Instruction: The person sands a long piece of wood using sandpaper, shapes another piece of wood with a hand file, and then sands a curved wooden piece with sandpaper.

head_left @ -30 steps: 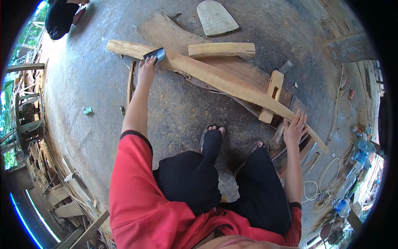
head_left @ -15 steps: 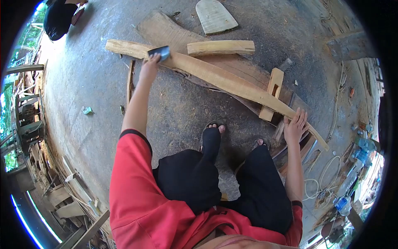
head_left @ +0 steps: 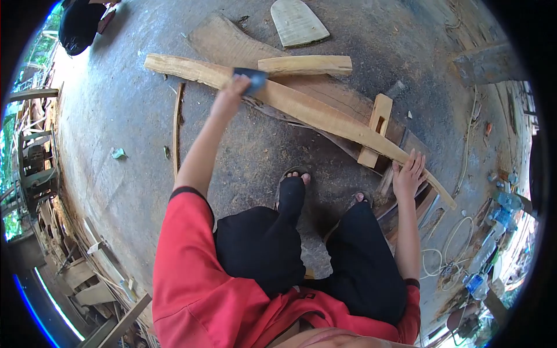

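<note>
A long, slightly curved wooden beam (head_left: 313, 112) lies slantwise in front of me, from upper left to lower right. My left hand (head_left: 233, 93) is closed on a dark, bluish sheet of sandpaper (head_left: 255, 81), pressed on the beam's upper face left of its middle; motion blurs the sheet. Near the beam's right end, my right hand (head_left: 409, 174) holds the wood, fingers laid over it and thumb apart. A slotted wooden block (head_left: 379, 113) sits crosswise under the beam, close to my right hand. Behind the beam is a short curved wooden piece (head_left: 304, 65).
A wide plank (head_left: 223, 40) lies beneath the pieces on the concrete floor. Farther back is a round-ended board (head_left: 299, 24). A thin strip (head_left: 178, 130) lies left; plastic bottles (head_left: 477, 284) and pale cord (head_left: 449, 255) lie right. Part of another person (head_left: 78, 26) shows upper left.
My left hand has slid the sandpaper rightward along the beam. My right hand stays at the right end, and the beam keeps its place.
</note>
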{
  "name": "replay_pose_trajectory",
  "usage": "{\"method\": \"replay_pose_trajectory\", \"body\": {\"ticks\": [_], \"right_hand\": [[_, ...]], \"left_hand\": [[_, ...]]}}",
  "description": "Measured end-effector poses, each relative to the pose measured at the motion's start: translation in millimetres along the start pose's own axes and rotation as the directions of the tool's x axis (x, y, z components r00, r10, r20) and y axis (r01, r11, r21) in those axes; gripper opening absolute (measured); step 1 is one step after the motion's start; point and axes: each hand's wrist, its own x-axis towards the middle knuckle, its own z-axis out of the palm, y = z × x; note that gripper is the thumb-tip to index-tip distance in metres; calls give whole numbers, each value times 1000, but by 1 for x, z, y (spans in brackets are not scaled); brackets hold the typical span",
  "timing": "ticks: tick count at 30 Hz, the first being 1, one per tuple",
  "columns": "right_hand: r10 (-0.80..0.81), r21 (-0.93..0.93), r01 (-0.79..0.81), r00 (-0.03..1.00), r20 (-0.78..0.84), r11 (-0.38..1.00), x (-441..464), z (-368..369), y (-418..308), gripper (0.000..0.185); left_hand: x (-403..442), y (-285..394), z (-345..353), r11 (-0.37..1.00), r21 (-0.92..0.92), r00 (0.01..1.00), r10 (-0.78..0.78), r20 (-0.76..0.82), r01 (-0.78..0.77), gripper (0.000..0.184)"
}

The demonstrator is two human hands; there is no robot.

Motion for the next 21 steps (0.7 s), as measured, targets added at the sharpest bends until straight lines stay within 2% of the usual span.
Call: {"method": "replay_pose_trajectory", "body": {"ticks": [2,3,4,6,7,8,9,11,12,14,17,18,19,20,21], "right_hand": [[-13,2,13,1000,-6,1000,1,3,3,70],[-14,4,14,1000,-9,1000,2,3,2,70],[-17,7,17,1000,-9,1000,2,4,0,70],[-4,9,4,1000,5,1000,1,1,0,70],[-3,7,2,1000,5,1000,1,1,2,70],[-7,5,7,1000,-8,1000,1,2,2,70],[-12,3,12,1000,-19,1000,1,4,2,71],[-20,3,20,999,-30,1000,0,7,3,71],[-28,2,28,998,-47,1000,1,7,4,71],[-27,-8,27,999,-42,1000,1,7,3,71],[-18,-16,17,999,-37,1000,-1,5,1,71],[-17,-15,16,999,-36,1000,-1,4,1,71],[-18,-17,17,999,-41,1000,0,3,1,71],[-14,-20,13,1000,-20,1000,0,3,1,72],[-9,-24,9,1000,0,1000,1,3,2,72]], "left_hand": [[4,-45,-10,948,213,971,-238,-7,234,47],[6,-55,-19,927,225,953,-298,-49,301,40],[8,-59,-21,925,229,953,-299,-51,302,40],[11,-61,-22,869,236,898,-439,-37,434,38],[13,-50,-18,901,226,928,-368,-54,371,36],[10,-35,-10,943,104,946,-306,-106,316,37],[6,-17,-7,973,-58,971,-225,-77,221,40],[-2,34,-10,951,-310,997,-37,-75,12,47],[-10,55,-10,950,-311,996,-43,-73,18,47],[-20,81,-10,991,-116,998,62,3,-61,50],[-14,45,-2,988,-145,998,53,-38,-58,53],[-11,19,7,978,-206,993,2,-117,-26,54],[-9,-18,26,924,-383,965,-114,-236,16,53],[-5,-19,-6,977,-134,962,-191,-196,167,52],[-3,-48,-3,968,-83,947,-249,-203,237,43]]}}
